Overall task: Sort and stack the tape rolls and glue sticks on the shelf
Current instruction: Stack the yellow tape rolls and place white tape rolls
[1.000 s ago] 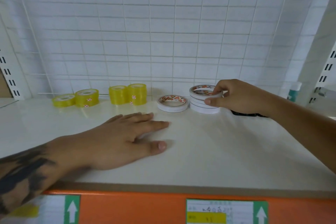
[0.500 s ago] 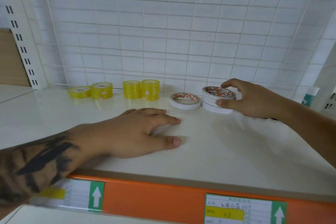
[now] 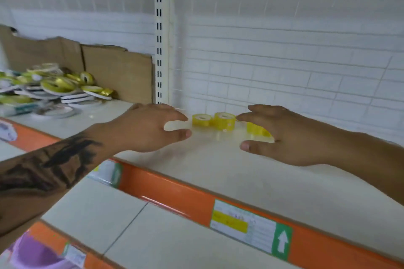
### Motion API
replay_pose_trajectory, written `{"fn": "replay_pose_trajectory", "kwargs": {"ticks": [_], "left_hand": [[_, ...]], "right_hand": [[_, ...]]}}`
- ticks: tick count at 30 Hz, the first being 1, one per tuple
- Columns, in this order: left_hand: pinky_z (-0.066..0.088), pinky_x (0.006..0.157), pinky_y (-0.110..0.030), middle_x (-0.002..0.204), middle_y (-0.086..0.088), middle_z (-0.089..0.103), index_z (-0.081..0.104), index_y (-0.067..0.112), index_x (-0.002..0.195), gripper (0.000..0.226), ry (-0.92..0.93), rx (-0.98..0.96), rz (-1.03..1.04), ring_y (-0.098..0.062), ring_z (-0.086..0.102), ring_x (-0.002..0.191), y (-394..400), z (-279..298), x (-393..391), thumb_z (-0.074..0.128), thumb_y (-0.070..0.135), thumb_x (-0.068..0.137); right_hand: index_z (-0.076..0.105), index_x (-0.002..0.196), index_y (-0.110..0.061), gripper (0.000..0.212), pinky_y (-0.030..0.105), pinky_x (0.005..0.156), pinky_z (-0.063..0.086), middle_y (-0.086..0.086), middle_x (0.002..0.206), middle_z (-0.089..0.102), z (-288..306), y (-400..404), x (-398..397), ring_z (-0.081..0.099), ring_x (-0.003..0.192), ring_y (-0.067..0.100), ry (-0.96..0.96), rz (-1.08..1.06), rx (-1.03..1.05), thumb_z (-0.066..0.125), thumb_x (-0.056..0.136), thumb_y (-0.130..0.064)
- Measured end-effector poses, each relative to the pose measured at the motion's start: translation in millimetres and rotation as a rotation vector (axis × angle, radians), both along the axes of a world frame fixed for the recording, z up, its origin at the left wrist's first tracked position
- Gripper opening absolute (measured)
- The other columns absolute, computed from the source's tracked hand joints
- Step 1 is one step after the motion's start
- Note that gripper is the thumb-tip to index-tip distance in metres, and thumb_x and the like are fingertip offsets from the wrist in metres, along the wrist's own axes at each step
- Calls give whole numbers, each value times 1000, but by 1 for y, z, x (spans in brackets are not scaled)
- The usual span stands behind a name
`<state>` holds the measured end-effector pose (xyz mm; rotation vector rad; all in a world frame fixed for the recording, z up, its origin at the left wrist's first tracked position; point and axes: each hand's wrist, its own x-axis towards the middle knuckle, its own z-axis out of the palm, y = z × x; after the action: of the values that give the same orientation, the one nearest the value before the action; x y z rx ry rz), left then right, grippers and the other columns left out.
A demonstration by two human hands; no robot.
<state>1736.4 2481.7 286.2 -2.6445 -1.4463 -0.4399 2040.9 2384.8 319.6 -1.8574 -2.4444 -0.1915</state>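
Yellow tape rolls stand on the white shelf (image 3: 229, 172) near the back grid: a low one (image 3: 201, 119), a taller stack (image 3: 225, 120), and another roll (image 3: 255, 129) partly hidden behind my right hand. My left hand (image 3: 148, 130) hovers just left of the low roll, fingers spread and holding nothing. My right hand (image 3: 282, 135) hovers to the right of the rolls, fingers and thumb apart, also holding nothing. Neither hand touches a roll. The white tape rolls are out of view.
On the neighbouring shelf section at the left lies a jumbled pile of tape rolls and ribbon reels (image 3: 52, 89) in front of cardboard (image 3: 113, 72). A slotted upright post (image 3: 161, 35) divides the sections. The orange shelf edge (image 3: 175, 192) carries price labels.
My view has swung left. My right hand has let go of the white tape stack and both hands have moved over to either side of the yellow rolls.
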Motion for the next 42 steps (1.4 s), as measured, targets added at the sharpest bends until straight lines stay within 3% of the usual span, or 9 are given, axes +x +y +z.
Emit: {"fn": "replay_pose_trajectory", "kwargs": {"ticks": [5,10,13,16,22,28,34,38,42], "left_hand": [[41,112,-39,143,19,55,57,48,135,92,-70,24,137,-11,52,131,42,4,-132,27,97,64],[44,107,-39,136,13,60,61,46,127,51,-61,84,268,-15,55,128,74,8,-249,61,73,84],[47,104,-39,134,12,61,63,43,126,58,-102,54,335,-18,56,126,97,9,-306,54,78,81],[48,103,-42,137,9,62,58,45,133,68,-116,107,333,-20,57,126,123,8,-344,47,80,77],[40,109,-52,135,1,61,48,46,142,50,-35,220,244,-28,56,126,177,22,-359,51,61,95],[22,118,-57,140,6,54,52,51,135,41,136,208,203,-25,46,136,223,20,-350,44,64,96],[24,116,-52,117,7,62,57,39,117,25,152,281,140,-22,57,121,237,14,-351,60,46,93],[24,116,-52,106,10,58,59,38,110,20,121,310,118,-21,58,118,240,15,-350,63,43,92],[28,115,-49,112,10,65,62,39,109,23,-2,355,85,-20,58,118,237,18,-347,66,50,90]], "right_hand": [[27,154,-47,77,33,122,26,-18,162,24,-4,77,-123,22,150,6,68,155,-45,40,85,-80],[31,153,-45,90,37,119,33,-13,160,31,-13,160,-232,32,145,11,94,227,-84,33,76,-91],[32,153,-42,74,36,115,37,-8,157,37,-15,196,-291,41,139,14,90,222,-91,44,89,-77],[36,149,-44,66,38,98,50,1,134,59,-17,230,-336,57,112,17,117,169,-64,47,91,-73],[49,131,-29,46,36,75,51,4,104,67,-20,296,-401,62,91,24,223,99,60,51,96,-59],[55,136,-30,40,36,86,53,5,123,66,-25,334,-428,63,104,25,276,61,39,54,100,-49],[58,97,-34,23,39,84,55,-3,101,66,-34,352,-435,63,88,23,369,-61,92,65,90,-54],[67,102,-34,24,35,90,48,-9,107,62,-30,344,-433,57,97,17,459,-58,100,73,87,-51],[63,95,-39,23,44,103,43,-15,109,55,-24,327,-420,56,108,18,389,-21,161,75,83,-55]]}}
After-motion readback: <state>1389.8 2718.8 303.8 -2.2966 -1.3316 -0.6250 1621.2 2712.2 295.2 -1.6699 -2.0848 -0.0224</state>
